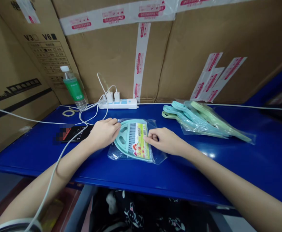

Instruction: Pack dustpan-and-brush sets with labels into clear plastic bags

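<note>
A mint-green mini dustpan and a brush with grey bristles lie flat in a clear plastic bag on the blue table. A yellow and white label card with red cartoon prints covers their right part. At the bag's upper left edge, beside the dustpan handle, my left hand is closed, its fingertips pinching the plastic. My right hand is curled at the bag's right side, thumb against the label's edge; the plastic between its fingers is partly hidden.
Several bagged blue and green handled pieces lie at right. Behind stand a white power strip and a green-labelled bottle. A phone, a beaded bracelet and a loose white cable are left. Cardboard walls the back.
</note>
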A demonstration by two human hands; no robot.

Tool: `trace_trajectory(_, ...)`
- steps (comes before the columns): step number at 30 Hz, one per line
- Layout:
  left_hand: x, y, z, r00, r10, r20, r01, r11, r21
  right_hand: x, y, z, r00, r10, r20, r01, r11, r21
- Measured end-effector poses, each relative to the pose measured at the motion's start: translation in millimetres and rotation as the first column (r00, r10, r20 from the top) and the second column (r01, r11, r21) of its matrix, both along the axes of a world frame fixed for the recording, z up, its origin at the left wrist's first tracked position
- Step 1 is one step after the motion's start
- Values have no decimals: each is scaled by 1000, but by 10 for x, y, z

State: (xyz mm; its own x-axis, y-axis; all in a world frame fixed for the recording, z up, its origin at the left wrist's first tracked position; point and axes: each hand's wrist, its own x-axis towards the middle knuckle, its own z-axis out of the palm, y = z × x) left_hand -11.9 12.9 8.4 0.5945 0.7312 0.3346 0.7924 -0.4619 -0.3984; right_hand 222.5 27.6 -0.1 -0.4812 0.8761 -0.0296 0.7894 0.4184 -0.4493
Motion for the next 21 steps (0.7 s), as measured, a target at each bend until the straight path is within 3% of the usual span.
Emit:
trace_trajectory(3,-2,4,-1,1000,10,-3,-10,1000,-16,-56,-26,-3,999,-35,31,34,999,23)
trace_trajectory(14,-6,1,28,994,111,4,-110,991,-77,-49,62,-78,994,-38,-102,50,992,116)
trace_trajectory(21,10,-7,30,992,128,-4,-127,987,-93,-109,126,-112,976,-92,-197,92,996,-11)
